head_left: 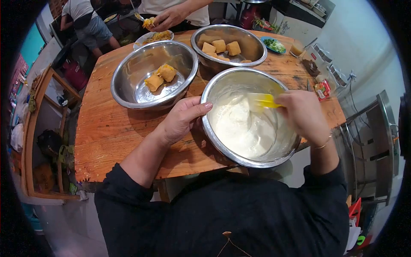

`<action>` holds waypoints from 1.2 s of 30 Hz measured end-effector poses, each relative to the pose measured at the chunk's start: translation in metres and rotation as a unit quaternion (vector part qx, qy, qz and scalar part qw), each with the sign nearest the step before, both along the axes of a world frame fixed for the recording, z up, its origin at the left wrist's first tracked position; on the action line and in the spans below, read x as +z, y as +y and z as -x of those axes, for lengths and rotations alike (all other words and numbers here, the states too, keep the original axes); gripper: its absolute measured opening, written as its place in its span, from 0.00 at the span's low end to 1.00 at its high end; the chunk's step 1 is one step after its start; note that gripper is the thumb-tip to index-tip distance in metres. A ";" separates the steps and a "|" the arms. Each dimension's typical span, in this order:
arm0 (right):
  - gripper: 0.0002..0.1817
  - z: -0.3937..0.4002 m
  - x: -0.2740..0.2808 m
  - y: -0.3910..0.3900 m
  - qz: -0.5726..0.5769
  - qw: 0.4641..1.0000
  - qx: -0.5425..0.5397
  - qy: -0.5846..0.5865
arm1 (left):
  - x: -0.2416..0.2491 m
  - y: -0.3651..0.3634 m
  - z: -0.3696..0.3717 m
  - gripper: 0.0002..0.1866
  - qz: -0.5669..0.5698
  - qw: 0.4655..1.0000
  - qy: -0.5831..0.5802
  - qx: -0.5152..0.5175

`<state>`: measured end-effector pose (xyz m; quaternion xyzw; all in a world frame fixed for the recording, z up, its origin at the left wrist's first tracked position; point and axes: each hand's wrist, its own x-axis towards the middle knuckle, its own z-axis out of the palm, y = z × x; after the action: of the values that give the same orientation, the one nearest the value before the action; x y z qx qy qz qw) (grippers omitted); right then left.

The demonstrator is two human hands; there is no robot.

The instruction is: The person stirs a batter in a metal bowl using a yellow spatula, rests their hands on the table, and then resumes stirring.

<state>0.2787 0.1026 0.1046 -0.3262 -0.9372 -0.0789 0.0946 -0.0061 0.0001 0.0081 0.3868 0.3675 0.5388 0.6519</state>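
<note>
A metal mixing bowl [208,124] of thick, creamy white batter [244,132] stands at the table's front edge, right of centre. My left hand [184,118] grips its left rim, the thumb over the edge and the fingers outside, mostly hidden. In my closed right hand [304,113] is a yellow spatula [266,101]; its blade, blurred by motion, is over the batter on the bowl's far right side. Behind to the left, a second metal bowl [124,73] holds a few filled tofu pieces [159,77]. Plain fried tofu cubes [219,45] lie in a third bowl [257,55] further back.
Across the wooden table [111,145], another person's hand [171,18] holds shredded filling over a white plate [141,39]. At the back right are a blue plate of chopped greens [274,45], a glass [296,48] and a red packet [322,90]. Metal stools [376,141] stand at right.
</note>
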 end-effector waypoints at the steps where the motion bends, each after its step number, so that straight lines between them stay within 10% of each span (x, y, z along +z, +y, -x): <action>1: 0.07 0.008 -0.004 -0.006 0.040 0.998 0.032 0.038 | 0.002 -0.001 -0.002 0.14 0.003 1.000 -0.007 0.005; 36: 0.09 -0.017 0.026 -0.012 0.124 0.988 0.035 -0.086 | -0.007 0.002 0.007 0.18 -0.002 0.999 0.030 -0.010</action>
<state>0.2960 0.0910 0.1304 -0.2943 -0.9553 0.0134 -0.0252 -0.0132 0.0018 0.0010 0.4079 0.3821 0.5213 0.6449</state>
